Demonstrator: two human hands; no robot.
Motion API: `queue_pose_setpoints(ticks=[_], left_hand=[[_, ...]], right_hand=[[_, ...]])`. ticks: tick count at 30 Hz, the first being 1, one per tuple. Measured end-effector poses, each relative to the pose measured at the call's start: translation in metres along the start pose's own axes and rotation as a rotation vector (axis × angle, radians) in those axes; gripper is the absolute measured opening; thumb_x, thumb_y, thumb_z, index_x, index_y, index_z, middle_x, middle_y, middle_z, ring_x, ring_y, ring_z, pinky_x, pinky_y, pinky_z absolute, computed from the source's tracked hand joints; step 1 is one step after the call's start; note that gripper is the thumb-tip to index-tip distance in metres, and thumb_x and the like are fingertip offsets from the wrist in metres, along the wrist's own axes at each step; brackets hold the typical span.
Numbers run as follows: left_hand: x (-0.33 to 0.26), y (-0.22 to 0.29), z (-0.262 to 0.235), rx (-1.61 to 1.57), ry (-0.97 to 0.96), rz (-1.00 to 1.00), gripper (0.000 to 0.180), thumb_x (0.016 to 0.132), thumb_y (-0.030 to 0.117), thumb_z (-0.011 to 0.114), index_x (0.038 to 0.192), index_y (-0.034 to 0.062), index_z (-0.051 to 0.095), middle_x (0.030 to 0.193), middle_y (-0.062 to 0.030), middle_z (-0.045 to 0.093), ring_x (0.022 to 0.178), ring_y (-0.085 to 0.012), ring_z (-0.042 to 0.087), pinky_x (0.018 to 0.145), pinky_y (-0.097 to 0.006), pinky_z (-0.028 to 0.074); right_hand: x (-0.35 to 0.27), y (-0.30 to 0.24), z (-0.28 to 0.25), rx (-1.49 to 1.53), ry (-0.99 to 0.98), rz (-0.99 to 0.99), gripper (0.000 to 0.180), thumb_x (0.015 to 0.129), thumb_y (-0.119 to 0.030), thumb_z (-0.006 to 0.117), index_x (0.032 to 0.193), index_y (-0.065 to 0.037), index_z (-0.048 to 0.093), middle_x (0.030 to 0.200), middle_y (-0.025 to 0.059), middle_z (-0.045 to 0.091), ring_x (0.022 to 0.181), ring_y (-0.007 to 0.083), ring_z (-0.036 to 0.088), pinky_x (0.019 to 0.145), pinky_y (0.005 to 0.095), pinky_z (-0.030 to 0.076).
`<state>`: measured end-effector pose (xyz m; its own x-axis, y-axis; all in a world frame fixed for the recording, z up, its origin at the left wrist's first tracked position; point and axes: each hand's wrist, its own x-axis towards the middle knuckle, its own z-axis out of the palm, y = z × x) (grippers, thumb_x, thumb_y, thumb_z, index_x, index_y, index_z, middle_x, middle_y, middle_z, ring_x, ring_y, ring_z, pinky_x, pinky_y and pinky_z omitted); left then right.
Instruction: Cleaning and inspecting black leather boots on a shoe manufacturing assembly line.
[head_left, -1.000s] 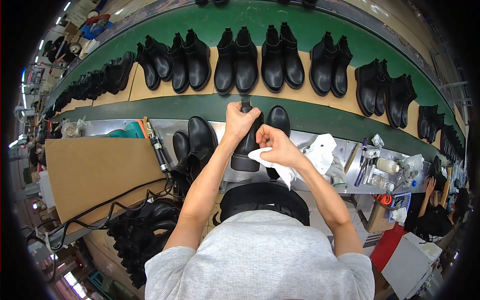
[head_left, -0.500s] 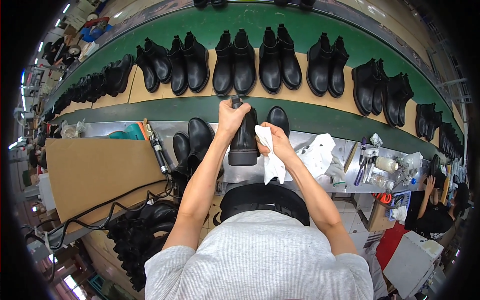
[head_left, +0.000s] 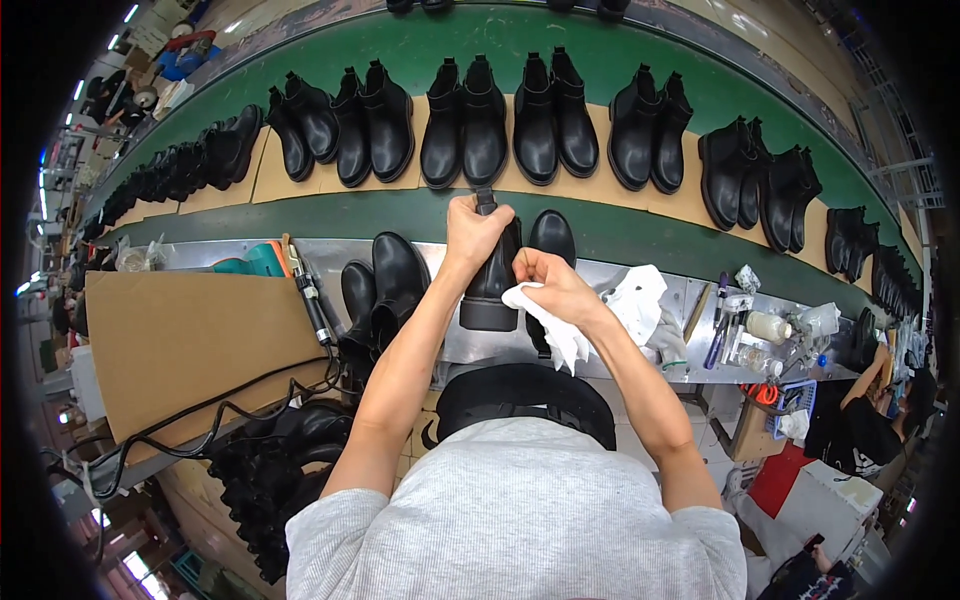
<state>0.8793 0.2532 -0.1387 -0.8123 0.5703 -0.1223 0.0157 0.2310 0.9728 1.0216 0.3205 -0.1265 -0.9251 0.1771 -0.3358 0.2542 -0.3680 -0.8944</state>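
Note:
Over the metal bench, my left hand (head_left: 476, 236) grips a black ankle boot (head_left: 490, 314) by its upper near the pull tab, heel toward me. My right hand (head_left: 558, 288) is closed on a white cloth (head_left: 553, 330), part of which lies against the boot's side by the heel. Just beyond that hand, another black boot (head_left: 552, 236) shows its toe; the rest is partly covered by the hand and cloth. Left of my left forearm stand two more black boots (head_left: 398, 262).
Paired black boots (head_left: 484, 125) line cardboard on the green conveyor (head_left: 330, 215). A cardboard sheet (head_left: 200, 350), black cable (head_left: 240, 395) and heat gun (head_left: 262, 260) are at left. White cloth (head_left: 638, 300), bottles (head_left: 768, 326) and tools lie right; a person (head_left: 865, 420) works far right.
My right hand has shifted its hold on the cloth, and the cloth now reaches the boot's side near the heel. The held boot has moved slightly right.

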Motion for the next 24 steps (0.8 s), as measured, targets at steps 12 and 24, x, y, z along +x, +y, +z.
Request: queue_pose_setpoints(ticks=[12, 24], left_hand=[[-0.005, 0.002, 0.004, -0.010, -0.040, -0.010, 0.020, 0.066, 0.010, 0.062, 0.052, -0.0006, 0.053, 0.050, 0.0000, 0.053, 0.047, -0.0060, 0.046, 0.044, -0.027, 0.037], [0.009, -0.006, -0.010, -0.027, -0.022, -0.043, 0.010, 0.068, 0.008, 0.063, 0.061, 0.0008, 0.060, 0.058, 0.0007, 0.057, 0.050, -0.0052, 0.049, 0.047, -0.022, 0.039]], right_hand=[[-0.006, 0.008, 0.006, -0.133, 0.070, -0.173, 0.016, 0.068, -0.004, 0.062, 0.076, -0.003, 0.048, 0.070, -0.0016, 0.046, 0.064, 0.0065, 0.043, 0.057, 0.0211, 0.036], [0.007, -0.002, 0.029, -0.384, 0.378, -0.311, 0.014, 0.075, -0.005, 0.058, 0.069, 0.005, 0.049, 0.056, 0.0084, 0.048, 0.053, 0.0095, 0.044, 0.049, 0.0280, 0.037]])
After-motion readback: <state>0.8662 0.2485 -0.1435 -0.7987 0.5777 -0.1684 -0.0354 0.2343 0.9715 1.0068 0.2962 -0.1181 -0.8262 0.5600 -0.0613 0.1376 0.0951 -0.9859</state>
